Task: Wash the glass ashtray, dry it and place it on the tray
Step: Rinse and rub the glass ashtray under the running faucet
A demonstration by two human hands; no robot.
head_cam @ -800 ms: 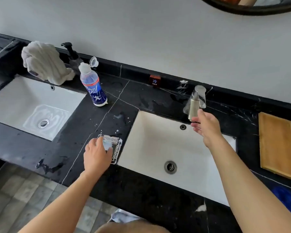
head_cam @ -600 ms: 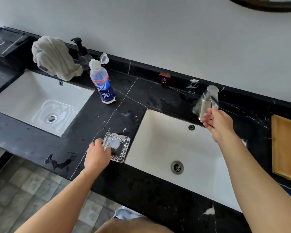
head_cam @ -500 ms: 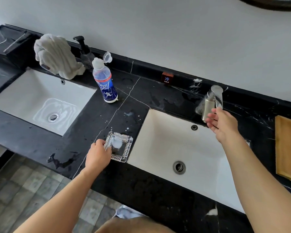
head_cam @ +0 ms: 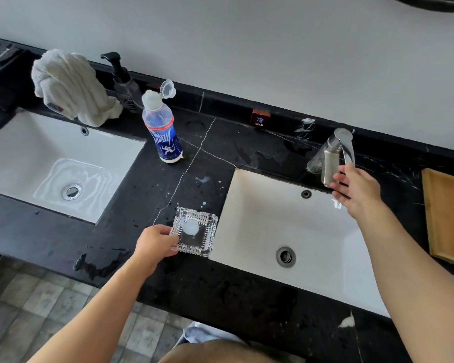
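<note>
Right now the glass ashtray [head_cam: 193,235] sits on the black counter [head_cam: 142,195], just beside the left rim of the right sink [head_cam: 260,218], and that perch is the main worry: wet glass on a splashed stone top could slip as the left hand [head_cam: 154,243] draws it toward the basin, since the fingers pinch only its near-left corner rather than wrapping the body. A knock against the sink's edge might chip it. The right hand [head_cam: 357,191] hovers at the faucet [head_cam: 333,159] behind the sink, fingers loosely spread and holding nothing, fingertips touching or nearly touching the spout; I cannot tell whether water runs. A sudden strong flow could splash or jolt a loosely held piece. The ashtray itself is square, clear, thick-walled, with ribbed cut-glass sides, and a white blob, probably soap, lies in its flat well. Well right of the sink lies the wooden tray [head_cam: 448,218], apparently bare.
</note>
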